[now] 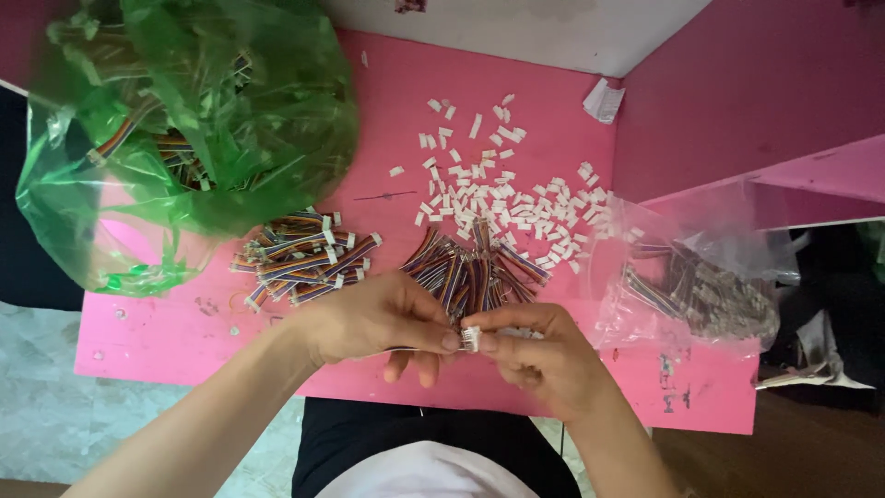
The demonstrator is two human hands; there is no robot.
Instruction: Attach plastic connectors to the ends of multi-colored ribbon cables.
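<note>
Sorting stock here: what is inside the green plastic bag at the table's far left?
Through the green plastic bag show bundles of multicoloured ribbon wires with white ends. Folds and glare hide most of its inside, so their number and anything deeper cannot be seen.

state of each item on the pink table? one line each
left hand: pinching the white connector
right hand: pinching the white connector
white connector: held between both hands
green bag: open, holds wire bundles
clear bag: lying flat, holds wire bundles
loose white housings: scattered
</note>
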